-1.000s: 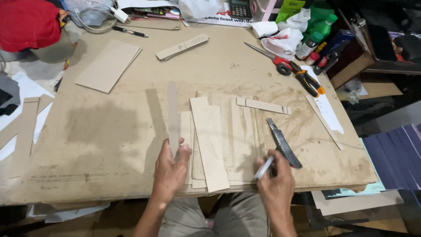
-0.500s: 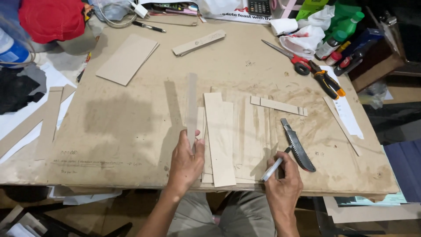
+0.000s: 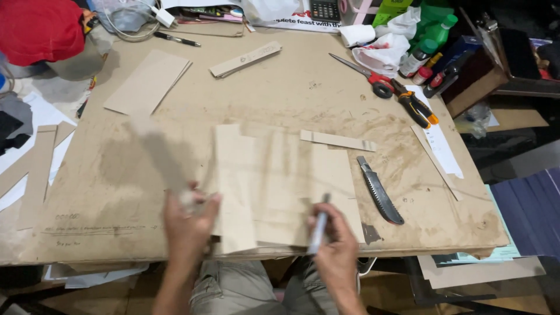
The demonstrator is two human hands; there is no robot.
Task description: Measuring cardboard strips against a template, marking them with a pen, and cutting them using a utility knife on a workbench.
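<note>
Where the brown work board (image 3: pixel 116 192) meets its near edge lie overlapping cardboard strips (image 3: pixel 274 186), likely light, stiff and creasable, best pinched by their long edges. Her left hand (image 3: pixel 189 224) presses them, fingers blurred; the right hand (image 3: pixel 338 251) grips a pen (image 3: pixel 319 227).

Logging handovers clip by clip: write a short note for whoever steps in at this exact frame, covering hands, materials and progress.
Left hand: blurred, at the left edge of the cardboard strips, apparently gripping something thin; cannot tell what.
Right hand: holds a pen upright over the strips' near edge.
Strips lie side by side on the cardboard-covered table. A utility knife lies just right of them, scissors and pliers farther back.
Done: several strips lie cut. Marks on them are too blurred to tell.
Left: marking appears to be in hand, not visibly finished.
</note>
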